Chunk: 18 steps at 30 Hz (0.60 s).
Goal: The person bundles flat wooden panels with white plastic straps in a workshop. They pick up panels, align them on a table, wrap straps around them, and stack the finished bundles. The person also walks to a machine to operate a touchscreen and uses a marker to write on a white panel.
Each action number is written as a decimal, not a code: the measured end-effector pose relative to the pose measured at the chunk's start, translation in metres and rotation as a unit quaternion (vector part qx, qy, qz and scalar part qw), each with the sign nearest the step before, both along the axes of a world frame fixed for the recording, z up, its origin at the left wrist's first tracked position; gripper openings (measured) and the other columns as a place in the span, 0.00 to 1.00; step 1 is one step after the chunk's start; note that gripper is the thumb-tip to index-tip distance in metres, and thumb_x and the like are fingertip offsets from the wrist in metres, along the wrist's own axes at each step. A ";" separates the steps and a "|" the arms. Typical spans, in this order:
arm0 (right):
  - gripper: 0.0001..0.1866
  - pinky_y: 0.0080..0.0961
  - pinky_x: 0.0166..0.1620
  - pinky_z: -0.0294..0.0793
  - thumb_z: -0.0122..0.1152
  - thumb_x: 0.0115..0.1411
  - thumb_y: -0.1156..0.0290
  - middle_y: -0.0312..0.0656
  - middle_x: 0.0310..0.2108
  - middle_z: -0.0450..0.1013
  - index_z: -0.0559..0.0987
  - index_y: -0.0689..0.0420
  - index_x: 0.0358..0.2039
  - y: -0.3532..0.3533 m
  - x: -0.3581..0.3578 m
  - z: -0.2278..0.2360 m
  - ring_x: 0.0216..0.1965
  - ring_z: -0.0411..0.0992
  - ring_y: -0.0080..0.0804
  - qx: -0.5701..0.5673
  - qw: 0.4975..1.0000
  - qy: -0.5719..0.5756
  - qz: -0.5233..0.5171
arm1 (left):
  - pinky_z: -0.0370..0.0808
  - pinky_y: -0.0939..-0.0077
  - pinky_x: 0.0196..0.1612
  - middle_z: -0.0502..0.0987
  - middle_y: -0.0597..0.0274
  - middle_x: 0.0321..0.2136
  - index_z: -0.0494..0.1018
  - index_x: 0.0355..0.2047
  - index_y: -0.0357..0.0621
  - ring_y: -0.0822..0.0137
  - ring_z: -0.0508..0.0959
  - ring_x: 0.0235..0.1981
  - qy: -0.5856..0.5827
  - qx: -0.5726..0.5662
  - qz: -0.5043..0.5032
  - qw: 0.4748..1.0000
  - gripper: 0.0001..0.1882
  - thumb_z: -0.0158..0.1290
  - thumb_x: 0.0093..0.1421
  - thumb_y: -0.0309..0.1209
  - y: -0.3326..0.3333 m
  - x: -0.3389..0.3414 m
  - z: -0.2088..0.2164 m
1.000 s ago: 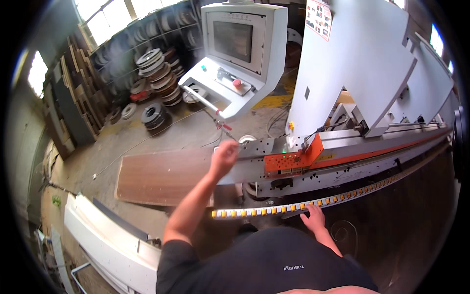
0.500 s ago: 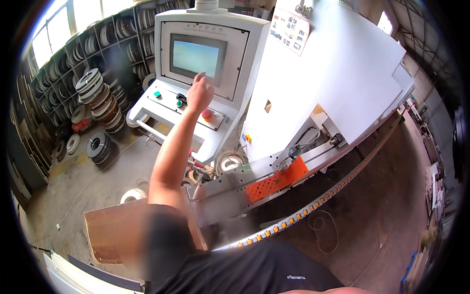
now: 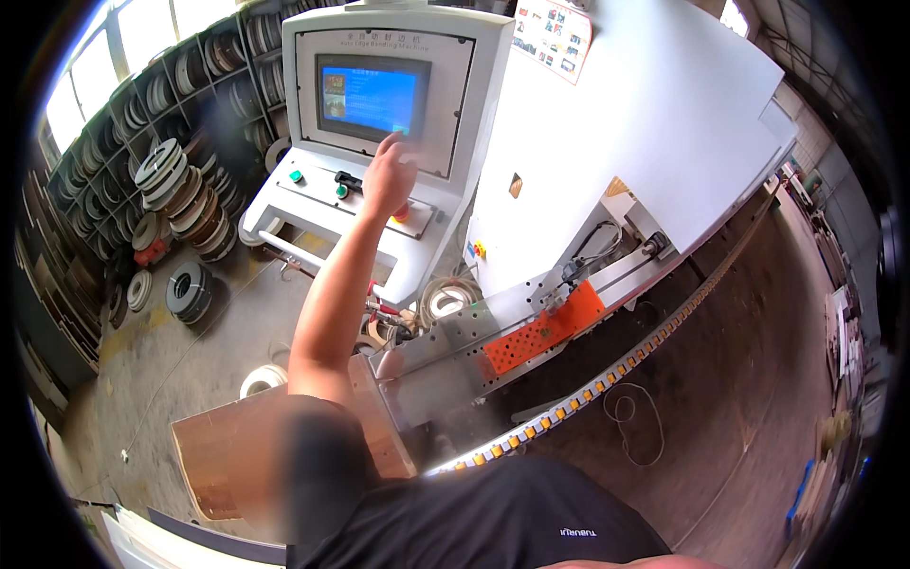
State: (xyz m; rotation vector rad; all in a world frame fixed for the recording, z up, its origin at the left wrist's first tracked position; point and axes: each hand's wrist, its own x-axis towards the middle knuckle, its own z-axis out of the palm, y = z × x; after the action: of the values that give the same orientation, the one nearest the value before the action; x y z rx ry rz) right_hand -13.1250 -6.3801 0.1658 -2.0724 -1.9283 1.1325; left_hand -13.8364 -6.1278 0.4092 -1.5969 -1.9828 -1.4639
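Blue touchscreen point(image 3: 370, 98) meets the left hand point(image 3: 389, 175) fingertip.

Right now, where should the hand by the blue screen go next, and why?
Probably a tiny push forward until a fingertip meets the blue touchscreen. The left hand is raised at the screen's lower right corner with a finger stretched toward it, above the panel's green buttons. Whether it already touches cannot be told. The right hand is out of view.
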 end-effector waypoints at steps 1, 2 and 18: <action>0.16 0.29 0.50 0.76 0.69 0.61 0.60 0.47 0.38 0.82 0.82 0.58 0.43 -0.002 0.000 0.000 0.44 0.80 0.33 0.000 1.000 0.002 0.001 | 0.79 0.67 0.44 0.70 0.62 0.66 0.80 0.46 0.46 0.62 0.86 0.35 -0.006 0.006 0.005 1.000 0.13 0.56 0.61 0.28 -0.001 -0.004 0.000; 0.16 0.29 0.50 0.76 0.69 0.61 0.60 0.47 0.38 0.82 0.82 0.58 0.43 -0.003 0.001 0.000 0.44 0.80 0.33 0.000 1.000 0.000 -0.001 | 0.79 0.67 0.44 0.71 0.61 0.65 0.80 0.46 0.46 0.62 0.86 0.35 -0.015 0.012 0.009 1.000 0.13 0.56 0.61 0.28 -0.003 0.001 0.001; 0.16 0.29 0.50 0.76 0.68 0.62 0.60 0.47 0.38 0.82 0.82 0.58 0.44 -0.004 0.006 0.001 0.44 0.80 0.33 -0.012 1.000 -0.008 -0.007 | 0.78 0.64 0.48 0.71 0.62 0.64 0.81 0.43 0.52 0.57 0.83 0.46 -0.063 0.000 0.010 0.998 0.12 0.56 0.59 0.31 -0.010 0.004 0.009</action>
State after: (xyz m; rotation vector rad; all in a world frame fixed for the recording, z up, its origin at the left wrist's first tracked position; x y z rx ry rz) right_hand -13.1192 -6.3844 0.1669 -2.1112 -1.9129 1.1452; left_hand -13.8325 -6.1375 0.4183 -1.5134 -2.0587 -1.5951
